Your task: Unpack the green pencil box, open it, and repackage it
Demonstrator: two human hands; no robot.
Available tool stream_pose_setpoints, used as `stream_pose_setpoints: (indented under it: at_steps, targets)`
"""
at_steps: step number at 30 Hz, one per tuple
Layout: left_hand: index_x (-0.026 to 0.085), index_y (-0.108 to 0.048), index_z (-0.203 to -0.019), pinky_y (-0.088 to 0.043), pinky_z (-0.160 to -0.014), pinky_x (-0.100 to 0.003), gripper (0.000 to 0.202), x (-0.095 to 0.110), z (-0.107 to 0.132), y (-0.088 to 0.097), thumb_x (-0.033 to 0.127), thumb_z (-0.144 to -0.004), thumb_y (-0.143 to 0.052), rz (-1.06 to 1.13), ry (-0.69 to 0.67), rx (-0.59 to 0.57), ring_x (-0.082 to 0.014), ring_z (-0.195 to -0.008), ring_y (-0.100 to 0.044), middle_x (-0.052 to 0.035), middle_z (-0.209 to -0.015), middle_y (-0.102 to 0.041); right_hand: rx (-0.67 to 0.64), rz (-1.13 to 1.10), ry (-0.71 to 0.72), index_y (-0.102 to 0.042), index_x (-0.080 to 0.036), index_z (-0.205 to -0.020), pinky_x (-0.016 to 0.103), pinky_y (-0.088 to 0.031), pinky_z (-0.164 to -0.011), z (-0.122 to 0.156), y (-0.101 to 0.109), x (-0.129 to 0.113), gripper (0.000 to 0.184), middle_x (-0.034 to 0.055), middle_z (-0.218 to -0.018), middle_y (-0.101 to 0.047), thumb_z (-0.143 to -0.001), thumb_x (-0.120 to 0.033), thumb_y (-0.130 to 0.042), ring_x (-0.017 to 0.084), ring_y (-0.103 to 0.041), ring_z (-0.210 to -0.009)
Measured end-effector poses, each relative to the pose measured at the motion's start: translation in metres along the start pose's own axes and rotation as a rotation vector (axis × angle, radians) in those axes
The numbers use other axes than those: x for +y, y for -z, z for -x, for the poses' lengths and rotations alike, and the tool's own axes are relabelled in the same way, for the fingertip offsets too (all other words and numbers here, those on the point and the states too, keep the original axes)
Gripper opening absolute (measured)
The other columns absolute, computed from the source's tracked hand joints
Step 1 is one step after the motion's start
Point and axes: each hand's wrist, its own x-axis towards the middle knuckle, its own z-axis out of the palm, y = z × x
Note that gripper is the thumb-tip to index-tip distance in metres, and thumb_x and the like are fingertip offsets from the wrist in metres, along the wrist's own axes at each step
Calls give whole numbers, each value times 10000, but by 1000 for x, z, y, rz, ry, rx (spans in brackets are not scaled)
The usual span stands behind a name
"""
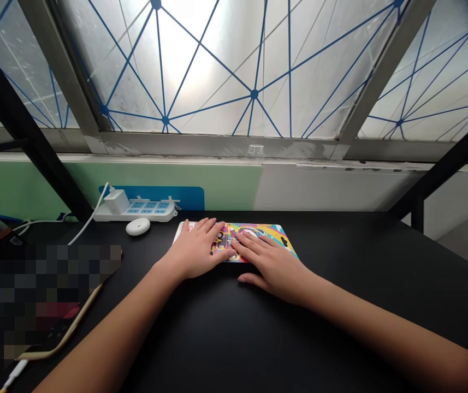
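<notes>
A colourful printed flat package [272, 232], yellow, pink and blue with cartoon pictures, lies on the black tabletop in the middle of the view. My left hand [195, 250] rests flat over its left part with the fingers stretched forward. On its near right part lie the fingers of my right hand [272, 267], spread out, the thumb on the table just in front. Both palms face down, and neither hand grips the package. Much of its printed face is covered by my fingers.
A white power strip [149, 210] with a plugged-in charger [117, 201] lies along the wall. Near it sits a white rounded case [137, 226]. At left, a partly blurred device [65, 311] has a cable. Black frame bars [33, 125] slant at both sides.
</notes>
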Motion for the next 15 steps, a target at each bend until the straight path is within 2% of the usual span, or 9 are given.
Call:
stream_pose_setpoints:
  at_steps: [5, 7, 9, 12, 15]
  targets:
    - [264, -370, -1523, -154, -1137, -699, 775, -3, 0, 5, 753, -928, -278, 32, 40, -40, -373, -1473, -290, -100, -1602, -355, -174, -159, -4, -344, -275, -1547, 520, -347, -1166, 7, 23, 22, 746, 87, -1588, -354, -911, -563, -606, 308, -352, -1452]
    - [257, -357, -1529, -136, -1132, -716, 781, -4, 0, 7, 750, -928, -284, 48, 63, -62, -381, -1477, -273, -101, -1610, -338, -223, -193, 1, -376, -295, -1531, 487, -369, -1159, 13, 33, 35, 690, 52, -1574, -393, -931, -575, -568, 294, -361, -1449]
    - [247, -350, -1534, -124, -1128, -727, 783, -5, 1, 7, 743, -931, -284, 57, 85, -69, -389, -1477, -265, -112, -1614, -327, -257, -211, 6, -460, -315, -1486, 444, -430, -1118, 18, 40, 46, 591, 16, -1513, -496, -956, -567, -529, 276, -401, -1430]
    - [254, -372, -1522, -126, -1129, -724, 787, -5, 1, 6, 757, -927, -266, 65, 80, -55, -390, -1473, -269, -127, -1603, -345, -215, -192, -3, -616, -319, -1354, 418, -516, -1016, 18, 45, 49, 463, 5, -1369, -645, -956, -544, -542, 279, -521, -1342]
    - [272, -380, -1517, -127, -1140, -708, 803, -4, 1, 5, 784, -914, -245, 70, 57, -44, -378, -1479, -264, -126, -1602, -349, -96, -84, -38, -709, -256, -1203, 461, -522, -982, 10, 35, 36, 391, 72, -1221, -726, -964, -515, -539, 300, -638, -1192]
